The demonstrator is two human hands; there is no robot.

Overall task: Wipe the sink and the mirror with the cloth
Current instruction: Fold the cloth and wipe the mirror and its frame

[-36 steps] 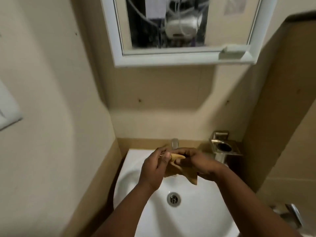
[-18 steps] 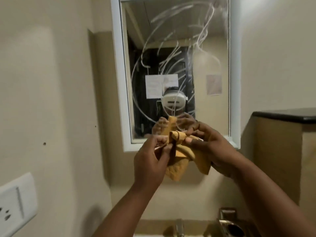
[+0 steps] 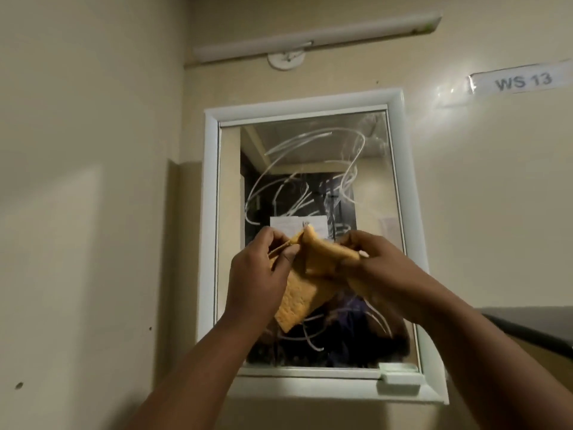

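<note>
Both hands are raised in front of the mirror, sharing an orange cloth (image 3: 305,283) between them. The left hand (image 3: 257,274) pinches its upper edge with curled fingers; the right hand (image 3: 376,268) grips the bunched top, fingers closed round it. Behind hangs the white-framed mirror (image 3: 310,169), streaked with white swirls; above it a tube light (image 3: 313,38), right a "WS 13" label (image 3: 524,79)

The beige wall (image 3: 93,181) carries everything here. A white-framed mirror (image 3: 313,156) hangs on it, its glass streaked with pale curling smears, and a small white block (image 3: 400,378) sits on the frame's bottom ledge at the right corner. Above the mirror a long tube light (image 3: 316,37) is fixed, with a round white mount (image 3: 286,61) just beneath it. A taped label (image 3: 524,79) reading "WS 13" sticks to the wall at upper right.
</note>
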